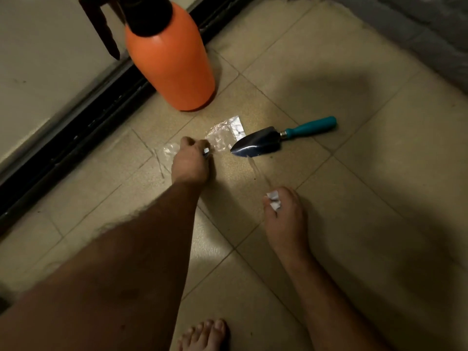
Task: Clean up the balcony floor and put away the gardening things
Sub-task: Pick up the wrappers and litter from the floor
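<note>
The left hand [190,160] reaches down to the tiled floor [367,173] and its fingers [188,142] curl over a clear plastic wrapper [225,134] that lies flat there; a small white scrap [206,151] shows pinched at the fingertips. Whether the wrapper itself is already gripped cannot be told, since the hand covers that end of it. The right hand [285,214] hovers nearer the person, its fingers [291,196] clamped on a crumpled white bit of paper [273,200].

The step in hand looks like gathering the loose litter. To do it well, the left fingers should pinch the wrapper at the edge beneath them and peel it upward rather than drag it, because thin film clings to tile and its far corner lies just beside the blade of the hand trowel [258,145], just beyond and to the right of those fingers. Dragging could nudge the trowel or scatter grit. Passing the wrapper to the right hand's bundle would free the left for the trowel's teal handle [311,127].

The orange spray bottle [169,62] stands well beyond the left fingers, by the dark door track [76,138]. A bare foot [205,335] shows at the bottom.

No brand, label or writing can be read on any of these things.
</note>
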The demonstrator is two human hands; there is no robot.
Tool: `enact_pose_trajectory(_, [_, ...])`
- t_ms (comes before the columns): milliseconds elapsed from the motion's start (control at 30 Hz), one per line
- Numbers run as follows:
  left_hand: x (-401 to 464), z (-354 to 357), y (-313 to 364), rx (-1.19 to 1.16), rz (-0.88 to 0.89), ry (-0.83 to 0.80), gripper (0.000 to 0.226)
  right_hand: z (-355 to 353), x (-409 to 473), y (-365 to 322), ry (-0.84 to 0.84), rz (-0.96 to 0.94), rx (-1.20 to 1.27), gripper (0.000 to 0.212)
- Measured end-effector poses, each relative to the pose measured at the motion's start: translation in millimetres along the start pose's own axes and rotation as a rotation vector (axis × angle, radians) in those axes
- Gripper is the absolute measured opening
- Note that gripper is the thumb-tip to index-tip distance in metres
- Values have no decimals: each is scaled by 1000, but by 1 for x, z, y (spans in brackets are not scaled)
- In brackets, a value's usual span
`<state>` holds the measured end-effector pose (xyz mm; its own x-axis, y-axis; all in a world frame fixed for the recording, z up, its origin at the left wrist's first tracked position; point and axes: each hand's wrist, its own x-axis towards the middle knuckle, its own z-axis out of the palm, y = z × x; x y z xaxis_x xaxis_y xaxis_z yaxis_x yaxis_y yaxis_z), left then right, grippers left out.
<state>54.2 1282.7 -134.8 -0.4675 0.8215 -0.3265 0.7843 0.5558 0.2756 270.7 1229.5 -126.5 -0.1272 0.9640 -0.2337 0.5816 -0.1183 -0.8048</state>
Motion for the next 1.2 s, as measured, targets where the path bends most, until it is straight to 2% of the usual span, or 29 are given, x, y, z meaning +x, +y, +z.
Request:
enact_pose_trajectory(167, [-51, -9, -1, -209, -169, 30, 23, -24, -20, -27, 6, 134, 132, 11])
enact_pose_trajectory(267, [-90, -36, 7, -321, -248, 50, 17, -54, -43, -59, 22, 264, 247, 20])
enact_pose_trajectory(400, [-134, -106, 37, -528, -419, -12, 26, -101, -70, -117, 44, 371, 337, 18])
enact_pose_trajectory(533, [-168, -192, 87, -798, -440, -109, 46, -162, -82, -205, -21, 451, 414, 3])
enact_pose_trajectory(600, [-181, -237, 114, -909, -427, -134, 58, -192, -81, -251, -3, 437, 430, 19])
enact_pose_trajectory(700, [-213, -320, 164, -1061, -467, -204, 63, -248, -79, -335, 74, 436, 450, 38])
enact_pose_trajectory(800, [-249, -400, 206, -1129, -472, -277, 50, -300, -78, -408, 151, 462, 529, 51])
enact_pose_trajectory(867, [-278, -449, 231, -1186, -462, -296, 36, -331, -88, -451, 182, 432, 511, 44])
enact_pose_trajectory(1000, [-336, -527, 271, -1392, -407, -226, 17, -383, -122, -515, 193, 228, 405, 41])
enact_pose_trajectory(1100, [-383, -563, 295, -1485, -363, -277, 31, -418, -160, -549, 183, 148, 325, 40])
enact_pose_trajectory(1200, [-425, -590, 308, -1590, -342, -305, 32, -438, -204, -575, 124, 101, 328, 18])
